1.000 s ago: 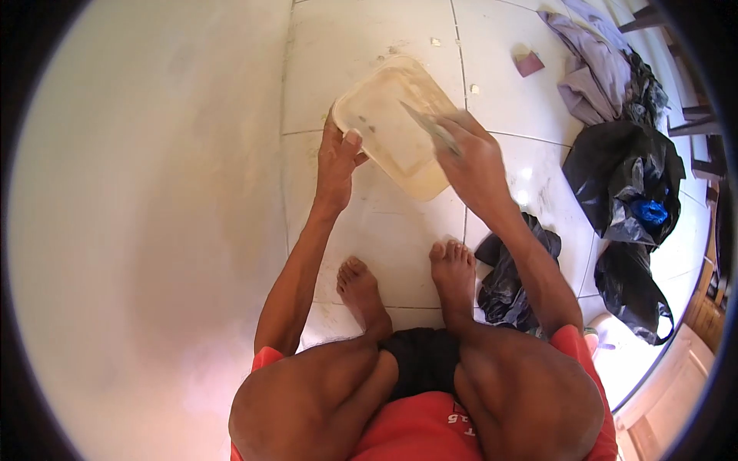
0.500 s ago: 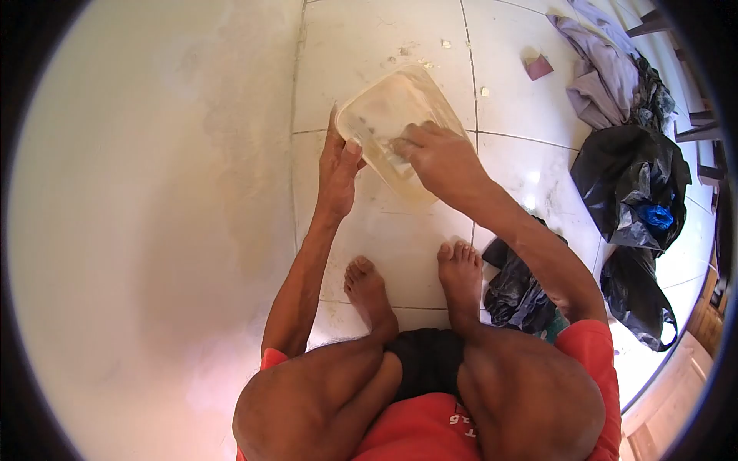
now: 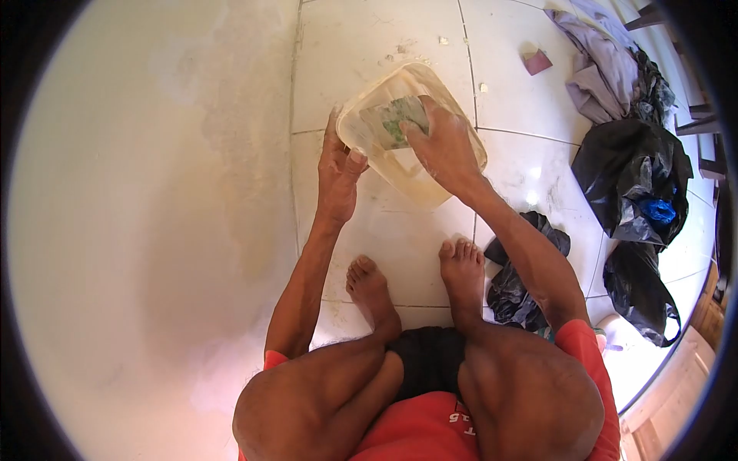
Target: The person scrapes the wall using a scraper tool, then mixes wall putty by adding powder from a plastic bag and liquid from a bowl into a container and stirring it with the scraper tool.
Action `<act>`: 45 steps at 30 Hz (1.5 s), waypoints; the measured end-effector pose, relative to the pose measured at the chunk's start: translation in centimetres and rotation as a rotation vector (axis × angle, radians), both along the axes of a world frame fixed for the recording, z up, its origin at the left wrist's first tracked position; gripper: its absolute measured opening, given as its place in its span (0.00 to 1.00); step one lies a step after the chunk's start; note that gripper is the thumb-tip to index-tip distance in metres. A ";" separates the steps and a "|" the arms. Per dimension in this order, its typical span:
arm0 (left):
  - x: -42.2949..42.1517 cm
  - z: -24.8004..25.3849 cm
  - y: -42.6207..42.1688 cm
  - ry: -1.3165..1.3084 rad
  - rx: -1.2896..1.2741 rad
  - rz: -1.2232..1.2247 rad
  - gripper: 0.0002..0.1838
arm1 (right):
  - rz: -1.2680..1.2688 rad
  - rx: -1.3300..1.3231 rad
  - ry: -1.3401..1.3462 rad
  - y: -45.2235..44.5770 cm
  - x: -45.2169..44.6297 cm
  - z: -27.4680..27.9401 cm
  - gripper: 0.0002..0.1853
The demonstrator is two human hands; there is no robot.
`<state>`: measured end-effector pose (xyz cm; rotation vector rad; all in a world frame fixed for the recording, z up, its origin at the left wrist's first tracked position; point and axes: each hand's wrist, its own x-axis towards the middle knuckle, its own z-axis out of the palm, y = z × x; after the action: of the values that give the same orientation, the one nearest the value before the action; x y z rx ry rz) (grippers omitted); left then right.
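Note:
A translucent plastic tub (image 3: 407,178), its inside smeared with pale material, is tilted above the tiles in front of my feet. My left hand (image 3: 338,180) grips its left edge, thumb on the near side and fingers behind. My right hand (image 3: 448,150) reaches into the tub and pinches a flat rectangular piece (image 3: 390,123), greyish-white with green patches, between thumb and fingers. Pale smears mark my right fingers. What the piece is made of, I cannot tell.
A pale wall (image 3: 177,192) with smeared patches rises on the left. On the tiled floor (image 3: 369,38) lie small crumbs and a dark red scrap (image 3: 536,61). To the right are a grey cloth (image 3: 603,77), a black plastic bag (image 3: 630,180) and another black bag (image 3: 519,288) near my right foot.
My right hand has turned and shifted slightly right and up, so the flat piece with green patches now shows its face. My left hand keeps its hold on the tub.

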<state>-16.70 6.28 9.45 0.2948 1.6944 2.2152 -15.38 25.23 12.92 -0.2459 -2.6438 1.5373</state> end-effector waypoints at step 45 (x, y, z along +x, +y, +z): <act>0.6 -2.3 -1.6 -0.128 0.095 -0.031 0.52 | 0.199 -0.206 -0.093 -1.5 0.8 0.1 0.15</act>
<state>-16.06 4.65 7.16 0.1967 1.5120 2.2443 -14.56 23.69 13.01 -0.0685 -2.6484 1.9080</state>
